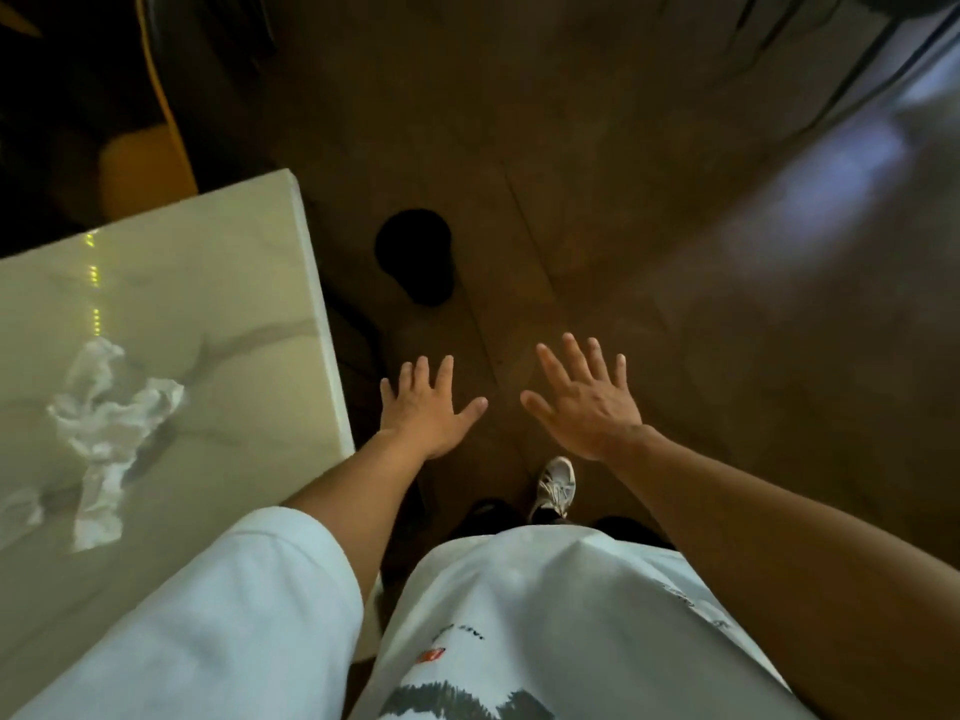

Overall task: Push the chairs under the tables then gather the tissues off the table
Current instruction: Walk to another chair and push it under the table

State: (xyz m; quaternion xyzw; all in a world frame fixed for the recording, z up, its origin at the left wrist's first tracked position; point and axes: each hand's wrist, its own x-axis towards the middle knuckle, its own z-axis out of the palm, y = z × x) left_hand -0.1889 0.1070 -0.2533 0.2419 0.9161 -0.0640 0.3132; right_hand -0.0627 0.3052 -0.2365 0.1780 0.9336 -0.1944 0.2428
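Lying crumpled on the pale marble table (218, 262) is a bunch of white tissues (111, 418), near the left side of the picture, and one more small scrap of tissue (18, 511) sits at the very left edge. The tissues rest on the table top, a little way in from its right edge. Nothing is touching them. The left hand (428, 413) floats in the air just past the table's edge, over the brown floor (675, 252), with its fingers spread wide and nothing in it. The right hand (587, 402) is beside it, also flat and wide open, holding nothing. Both palms face down. Below the hands you can see one pale shoe (556, 485) on the floor and a white shirt (545, 615) with some dark print. A round black thing (415, 252) stands on the floor beyond the hands; I cannot tell what it is. Something yellow (145, 168) shows behind the table in the dark.
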